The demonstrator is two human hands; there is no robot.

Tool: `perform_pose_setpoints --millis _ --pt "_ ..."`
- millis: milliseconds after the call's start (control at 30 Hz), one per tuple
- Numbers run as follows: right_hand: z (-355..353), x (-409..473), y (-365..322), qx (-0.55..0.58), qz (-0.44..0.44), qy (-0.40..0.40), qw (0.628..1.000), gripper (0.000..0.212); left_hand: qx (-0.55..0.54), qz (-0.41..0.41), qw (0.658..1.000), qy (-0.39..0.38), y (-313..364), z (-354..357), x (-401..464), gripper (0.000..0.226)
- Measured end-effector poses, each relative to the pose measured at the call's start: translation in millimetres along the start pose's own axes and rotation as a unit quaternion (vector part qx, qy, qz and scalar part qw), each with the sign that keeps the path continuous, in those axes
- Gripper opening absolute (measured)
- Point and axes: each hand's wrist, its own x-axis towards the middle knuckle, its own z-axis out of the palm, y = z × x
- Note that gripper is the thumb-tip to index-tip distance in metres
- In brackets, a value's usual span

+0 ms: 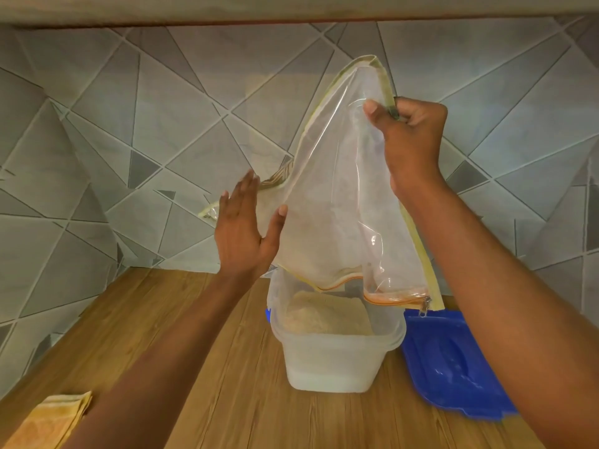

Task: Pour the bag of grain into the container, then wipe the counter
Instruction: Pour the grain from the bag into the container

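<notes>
Yellow cloth (53, 419) lies folded at the lower left of the wooden counter (201, 351), nearest us. Farther in, at centre, the clear container (334, 358) holds pale grain (327, 315); a blue lid (453, 364) rests just right of it. Above, our right hand (411, 140) pinches the upturned bag (337, 196) by its edge, long axis vertical, mouth directly over the container. Our left hand (246, 231), fingers straight, lies flat at the bag's left side.

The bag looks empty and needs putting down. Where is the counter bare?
Bare wood lies left of the container, between it and the folded cloth. Its right side is crowded by the blue lid.
</notes>
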Motion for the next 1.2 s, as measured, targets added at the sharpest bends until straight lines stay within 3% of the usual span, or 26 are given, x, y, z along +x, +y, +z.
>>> perform_pose_setpoints --millis 133,233,333,467,600,733,833,933,1033,1200 --pt "0 2 1 0.01 -0.003 0.005 1.0 0.049 -0.003 -0.038 0.997 0.065 0 -5 6 0.077" --pt "0 3 1 0.017 0.005 0.001 1.0 0.043 0.008 -0.031 0.997 -0.074 5 -6 4 0.076" --pt "3 0 2 0.023 0.006 0.002 1.0 0.044 0.004 -0.014 1.0 -0.027 3 -7 0 0.071" --pt "5 1 4 0.015 0.008 0.008 1.0 0.048 0.006 -0.014 0.991 -0.133 6 -3 1 0.086" --pt "2 2 3 0.014 0.01 0.003 1.0 0.047 -0.041 -0.063 0.994 -0.077 1 0 -1 0.081" --pt "0 0 5 0.012 0.02 0.001 1.0 0.048 -0.014 -0.03 0.999 -0.022 0 -2 -2 0.074" --pt "0 -1 9 0.01 0.025 -0.007 1.0 0.048 0.006 -0.017 0.996 -0.088 2 -5 -1 0.08" --pt "2 -4 10 0.011 0.029 -0.018 0.999 0.048 0.013 -0.025 0.998 -0.059 3 -7 -3 0.081" --pt "3 -4 10 0.012 0.027 -0.016 0.999 0.048 0.006 -0.043 0.993 -0.112 4 -9 -2 0.089" --pt "0 2 13 0.015 0.019 -0.023 0.999 0.051 -0.014 -0.018 0.988 -0.153 -11 -9 -2 0.075"
